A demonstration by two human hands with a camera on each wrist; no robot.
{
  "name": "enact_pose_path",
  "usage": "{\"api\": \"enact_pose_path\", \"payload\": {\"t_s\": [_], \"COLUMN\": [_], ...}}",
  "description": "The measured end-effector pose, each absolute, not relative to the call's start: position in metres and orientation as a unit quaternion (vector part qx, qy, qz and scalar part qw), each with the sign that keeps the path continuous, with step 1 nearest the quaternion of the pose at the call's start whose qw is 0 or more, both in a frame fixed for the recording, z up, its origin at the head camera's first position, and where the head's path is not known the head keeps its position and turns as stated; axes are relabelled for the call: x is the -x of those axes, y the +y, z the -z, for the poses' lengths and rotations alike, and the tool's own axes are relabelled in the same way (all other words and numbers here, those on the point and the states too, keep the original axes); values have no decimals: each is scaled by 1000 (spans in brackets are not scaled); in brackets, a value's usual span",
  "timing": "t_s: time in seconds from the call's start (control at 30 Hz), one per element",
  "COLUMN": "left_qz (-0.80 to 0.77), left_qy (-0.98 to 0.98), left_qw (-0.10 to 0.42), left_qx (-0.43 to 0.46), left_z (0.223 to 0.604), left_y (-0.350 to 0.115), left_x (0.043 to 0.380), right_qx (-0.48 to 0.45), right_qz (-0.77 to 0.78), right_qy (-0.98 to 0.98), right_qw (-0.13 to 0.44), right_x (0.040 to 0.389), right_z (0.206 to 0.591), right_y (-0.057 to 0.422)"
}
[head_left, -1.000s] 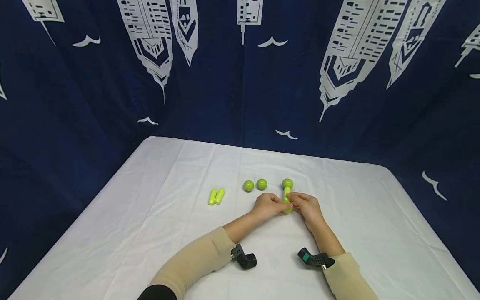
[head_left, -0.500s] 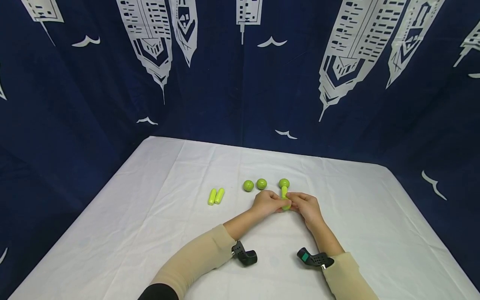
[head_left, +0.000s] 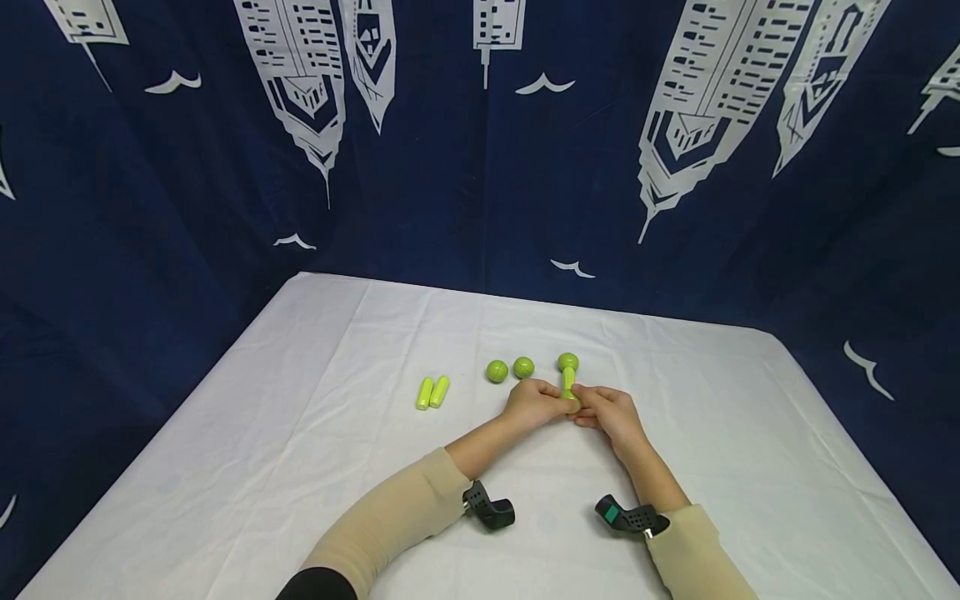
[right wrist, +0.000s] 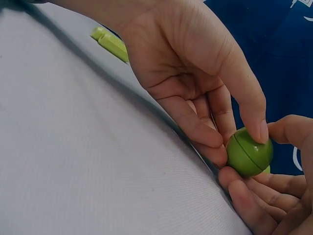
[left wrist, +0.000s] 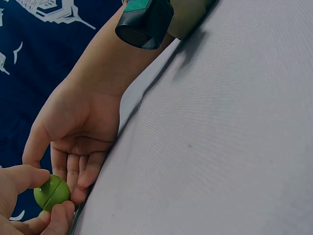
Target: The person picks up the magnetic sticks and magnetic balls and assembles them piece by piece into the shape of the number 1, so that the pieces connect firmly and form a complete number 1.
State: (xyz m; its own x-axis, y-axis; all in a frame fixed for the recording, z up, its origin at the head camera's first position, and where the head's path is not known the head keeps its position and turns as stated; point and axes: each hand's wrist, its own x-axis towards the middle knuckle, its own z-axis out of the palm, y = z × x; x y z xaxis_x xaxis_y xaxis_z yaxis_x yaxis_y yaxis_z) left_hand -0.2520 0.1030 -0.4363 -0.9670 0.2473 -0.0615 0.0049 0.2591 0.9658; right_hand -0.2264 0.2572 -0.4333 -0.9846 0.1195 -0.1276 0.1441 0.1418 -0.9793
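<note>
Both hands hold a small green dumbbell-shaped piece, a yellow-green rod (head_left: 568, 379) with a green ball at each end. My left hand (head_left: 538, 403) pinches the near ball (right wrist: 249, 152) between thumb and fingers. From the other side, my right hand (head_left: 611, 412) grips the piece with thumb and index finger where the rod meets that ball. The far ball (head_left: 567, 362) points away from me. In the left wrist view, a seam runs across the near ball (left wrist: 52, 192), and the rod is mostly hidden behind it.
Two loose green balls, a left one (head_left: 497, 372) and a right one (head_left: 523, 367), lie left of the piece. Farther left, two yellow-green rods (head_left: 432, 392) lie side by side on the white tablecloth (head_left: 360, 333). A dark blue printed curtain (head_left: 480, 167) hangs behind the table.
The dumbbell-shaped piece has shifted slightly left and away from me, its near ball rising in the head view. Both hands keep their hold; the loose balls and rods stay put.
</note>
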Motion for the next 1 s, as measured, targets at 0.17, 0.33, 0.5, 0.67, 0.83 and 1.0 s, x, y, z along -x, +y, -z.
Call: {"api": "enact_pose_path", "payload": {"t_s": [0.17, 0.33, 0.5, 0.67, 0.83, 1.0], "left_qz": [-599, -614, -623, -630, -635, -630], "left_qy": [789, 776, 768, 762, 757, 761], "left_qw": [102, 114, 119, 118, 123, 122], "left_qx": [-88, -88, -86, -90, -93, -98], "left_z": [436, 437, 436, 436, 439, 439], "left_y": [101, 100, 99, 98, 95, 88], "left_x": [252, 251, 249, 249, 250, 249], "right_qx": [-67, -64, -71, -75, -72, -71], "right_qz": [646, 645, 646, 644, 644, 646], "right_qy": [760, 761, 760, 761, 762, 760], "right_qw": [15, 16, 14, 16, 16, 15], "right_x": [227, 227, 227, 228, 228, 228], "right_z": [436, 438, 438, 439, 440, 440], "right_y": [258, 259, 259, 258, 259, 258]}}
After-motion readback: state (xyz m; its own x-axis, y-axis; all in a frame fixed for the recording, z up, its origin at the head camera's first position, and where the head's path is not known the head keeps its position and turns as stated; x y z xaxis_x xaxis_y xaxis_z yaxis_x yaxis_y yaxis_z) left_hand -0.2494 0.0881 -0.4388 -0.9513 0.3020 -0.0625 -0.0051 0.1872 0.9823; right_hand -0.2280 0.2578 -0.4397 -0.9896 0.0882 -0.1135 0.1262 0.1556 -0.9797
